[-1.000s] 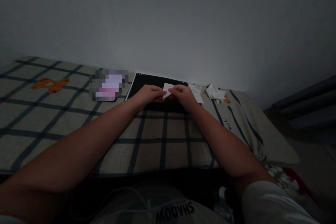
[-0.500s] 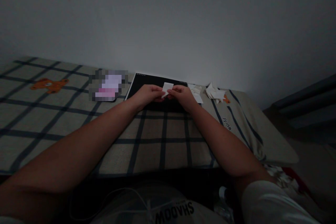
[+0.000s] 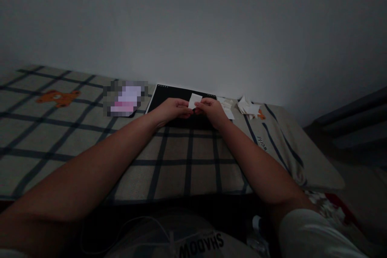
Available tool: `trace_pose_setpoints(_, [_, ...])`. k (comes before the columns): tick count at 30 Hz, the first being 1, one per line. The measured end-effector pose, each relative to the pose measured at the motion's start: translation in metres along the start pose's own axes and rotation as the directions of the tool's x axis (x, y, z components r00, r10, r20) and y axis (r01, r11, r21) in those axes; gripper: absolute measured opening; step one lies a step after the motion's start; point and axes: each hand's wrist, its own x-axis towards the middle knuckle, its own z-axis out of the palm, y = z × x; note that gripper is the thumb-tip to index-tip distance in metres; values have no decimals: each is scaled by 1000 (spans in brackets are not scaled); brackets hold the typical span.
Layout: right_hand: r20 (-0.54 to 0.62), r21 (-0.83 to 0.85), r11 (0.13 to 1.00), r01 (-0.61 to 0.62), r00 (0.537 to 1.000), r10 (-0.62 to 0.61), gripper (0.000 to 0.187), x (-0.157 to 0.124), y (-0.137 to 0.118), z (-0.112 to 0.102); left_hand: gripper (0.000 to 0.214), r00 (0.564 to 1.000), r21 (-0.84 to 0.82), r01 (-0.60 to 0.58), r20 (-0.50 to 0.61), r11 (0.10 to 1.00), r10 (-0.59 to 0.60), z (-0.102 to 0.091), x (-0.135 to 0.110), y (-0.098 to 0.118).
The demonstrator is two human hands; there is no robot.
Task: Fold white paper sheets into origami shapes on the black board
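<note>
A small white piece of paper (image 3: 195, 100) is pinched between my two hands, over a flat black board (image 3: 178, 94) with a row of small white marks along its far edge. My left hand (image 3: 173, 109) is closed on the paper's left edge. On its right side, the fingers of my right hand (image 3: 210, 109) are closed on it too. Just right of my right hand lie loose white paper pieces (image 3: 227, 108), partly hidden by that hand. Whether the held paper is folded I cannot tell.
A checked cloth (image 3: 175, 169) covers the table, with a wall behind it. Left of the board lies a blurred-out phone-like object (image 3: 125, 100). A pile of white paper pieces (image 3: 248, 107) sits at the right. Below the table edge stands a clear bottle (image 3: 256, 236).
The paper between my hands has tilted and shifted slightly to the right. Both hands keep their hold on it, with a small shift of the fingers.
</note>
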Motion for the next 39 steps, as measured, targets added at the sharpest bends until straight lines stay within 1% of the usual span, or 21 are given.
trace_pose_setpoints(2, [4,5,1000,-6,1000,6,33,0,0,0,11,1000,9,-1,11,1000,1,-1,-1,1])
trace_pose_setpoints(6, [29,36,999,-2,1000,1,32,1,1,1,4,1000,35,-5,-15,999,6,-2,-1,2])
trace_pose_setpoints(10, [37,113,993,10,999,-14,34,3,5,-3,7,1000,55,-4,7,998,4,-2,0,0])
trace_pose_setpoints(14, [18,133,991,3,1000,-6,40,6,8,-5,18,999,68,3,52,998,-7,-3,0,-1])
trace_pose_setpoints(16, [19,169,986,-5,1000,2,43,6,9,-5,22,998,71,2,61,997,-6,-3,0,-1])
trace_pose_setpoints(19, [33,209,978,-10,999,3,46,6,9,-5,21,998,67,-7,59,998,3,-2,-2,1])
trace_pose_setpoints(23, [28,180,984,9,999,-14,48,7,10,-3,16,998,71,22,61,997,-26,1,-4,4])
trace_pose_setpoints(25, [14,180,984,-1,1000,-1,47,7,10,-3,16,997,84,32,65,996,-38,2,-4,5])
trace_pose_setpoints(27, [14,182,983,-34,999,32,45,7,10,-2,13,998,100,36,38,994,-40,2,-4,5])
trace_pose_setpoints(30, [38,201,977,-76,997,69,41,7,10,-2,5,998,119,43,-45,992,-38,1,-2,5])
trace_pose_setpoints(32, [36,228,970,-79,997,73,40,7,10,-3,8,997,123,54,-66,991,-46,-1,-1,3])
trace_pose_setpoints(35, [25,236,970,-65,998,60,37,7,10,-5,16,997,87,51,-60,995,-46,-2,2,-1])
trace_pose_setpoints(37, [43,227,972,-57,998,48,34,7,9,-5,19,997,49,37,-74,998,-34,-3,3,-3])
trace_pose_setpoints(39, [60,224,974,-41,998,28,35,7,9,-6,20,994,29,30,-102,999,-27,-3,3,-4])
